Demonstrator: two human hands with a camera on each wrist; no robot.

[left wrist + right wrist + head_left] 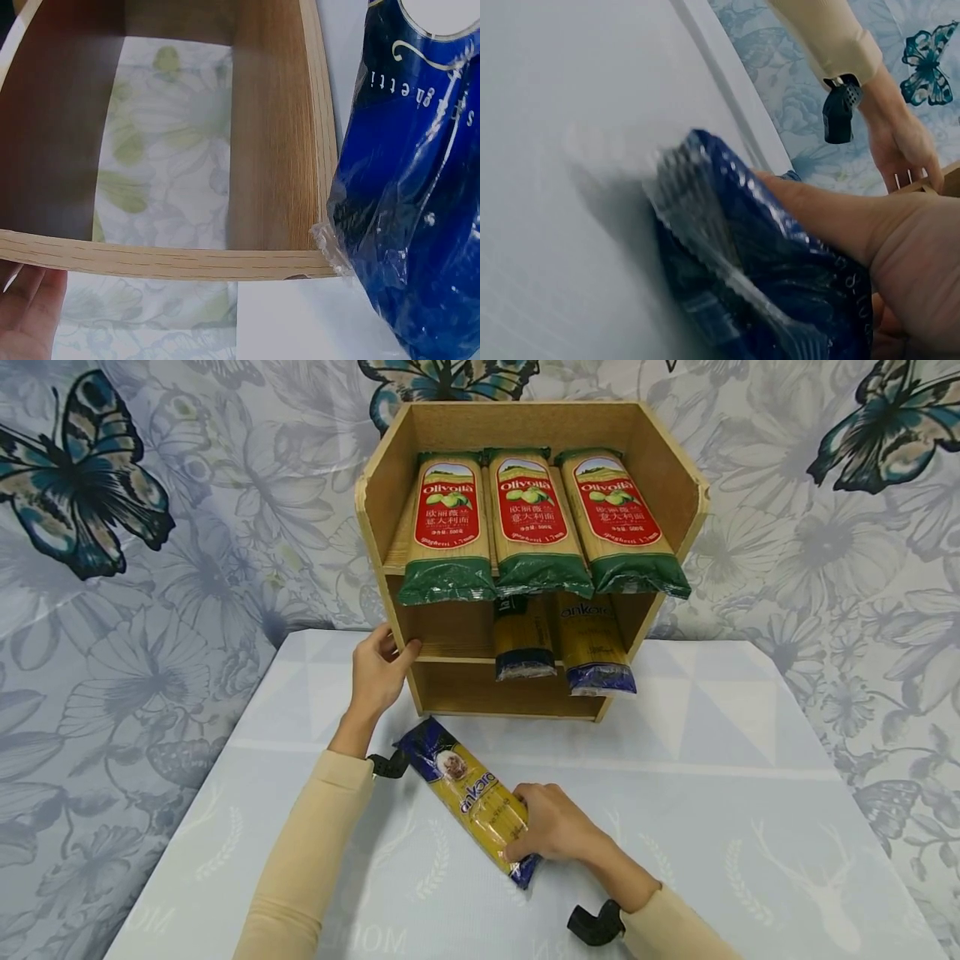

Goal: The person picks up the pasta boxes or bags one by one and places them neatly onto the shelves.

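Observation:
A yellow and blue spaghetti pack (480, 797) slants over the table in front of the shelf; I cannot tell whether it touches the tabletop. My right hand (558, 822) grips its near end, thumb on one side. The right wrist view shows that crinkled blue end (727, 247) close up beside the thumb. With my left hand (378, 672) I hold the left side edge of the wooden shelf (384, 535), at middle-tier height. In the left wrist view, fingers (30, 311) touch the shelf's edge, and the pack's blue far end (420, 187) appears at right.
Three red-labelled spaghetti packs (523, 514) lie side by side on the top tier, green ends overhanging. Below, two blue-ended packs (596, 643) lie on the middle tier's centre and right, sticking out. A white patterned cloth (712, 793) covers the table; a butterfly-print backdrop (187, 510) hangs behind.

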